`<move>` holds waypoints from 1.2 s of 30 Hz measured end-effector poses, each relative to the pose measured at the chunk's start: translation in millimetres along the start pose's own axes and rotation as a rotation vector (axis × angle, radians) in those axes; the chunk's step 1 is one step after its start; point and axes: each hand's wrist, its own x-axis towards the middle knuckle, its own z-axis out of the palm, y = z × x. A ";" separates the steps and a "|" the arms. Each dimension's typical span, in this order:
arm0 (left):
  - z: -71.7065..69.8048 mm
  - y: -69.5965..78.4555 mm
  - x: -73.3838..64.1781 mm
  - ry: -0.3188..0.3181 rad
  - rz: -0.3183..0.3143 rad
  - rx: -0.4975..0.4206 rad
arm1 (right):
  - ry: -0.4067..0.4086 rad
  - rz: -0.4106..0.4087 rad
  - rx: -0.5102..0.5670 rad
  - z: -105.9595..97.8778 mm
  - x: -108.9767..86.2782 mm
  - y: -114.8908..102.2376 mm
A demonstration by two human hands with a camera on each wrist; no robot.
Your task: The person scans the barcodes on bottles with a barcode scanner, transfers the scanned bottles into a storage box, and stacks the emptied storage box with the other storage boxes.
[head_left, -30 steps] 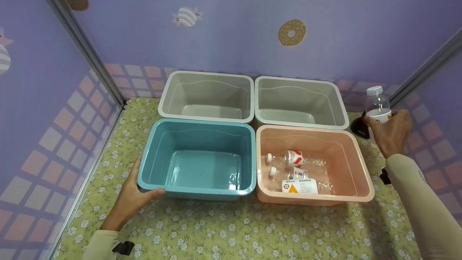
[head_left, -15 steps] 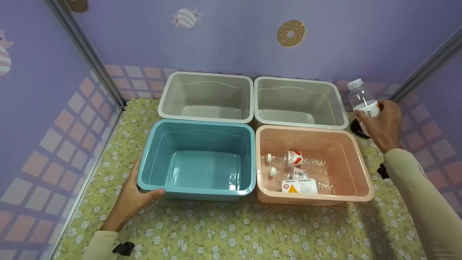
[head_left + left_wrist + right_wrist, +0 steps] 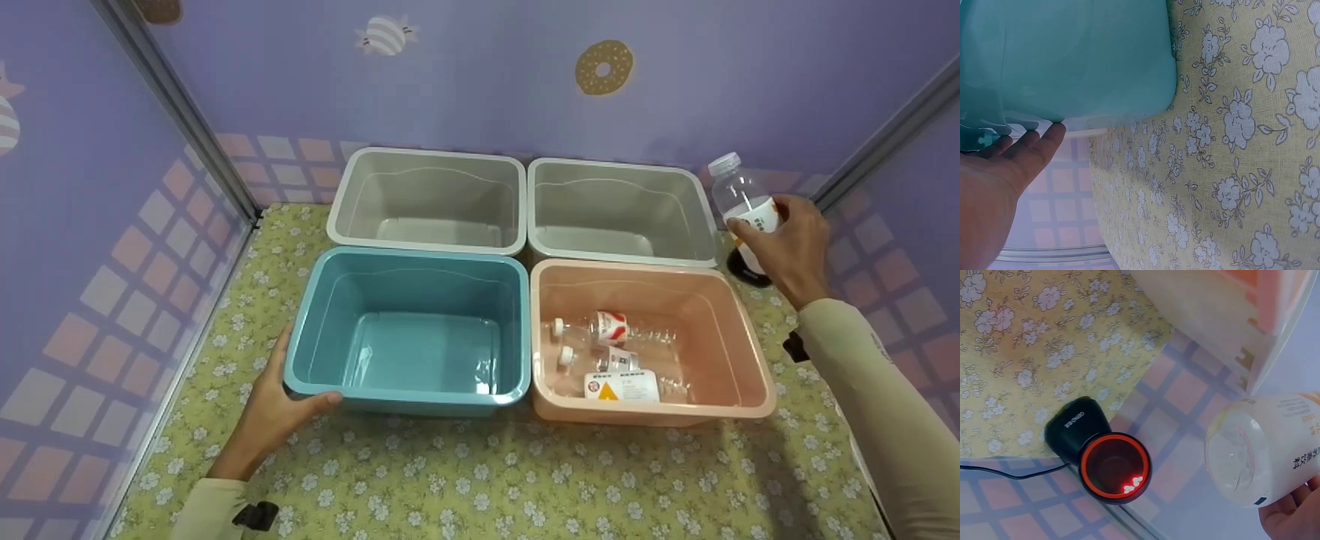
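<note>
- Done, judging by the layout: three clear plastic bottles (image 3: 611, 328) laid inside the rectangular salmon-pink plastic bin (image 3: 652, 411).
- Apparently remaining: the white-capped clear plastic bottle (image 3: 756, 217), not yet inside the salmon-pink bin.
- Location: off the salmon-pink bin's right rear corner, near but apart from the round-headed black device (image 3: 1114, 468) with glowing red ring.
- Appearance: transparent, tilted cap-upward to the left, with white-and-orange label; contents not discernible.
- Right grip (image 3: 795, 247): curled around the label, grasping.
- Left grip (image 3: 274, 409): spread against the rectangular teal plastic bin (image 3: 420, 397), left of the salmon-pink bin.
</note>
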 end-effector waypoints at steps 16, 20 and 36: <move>0.3 1.5 1.0 -0.002 -0.012 0.018 | -0.111 -0.117 0.044 14.5 10.6 -25.9; 0.3 1.2 0.8 -0.003 -0.003 0.015 | -0.145 -0.138 0.043 19.2 10.9 -30.5; -1.1 2.2 -0.6 0.004 -0.001 0.024 | -0.207 -0.314 0.053 47.9 17.9 -43.1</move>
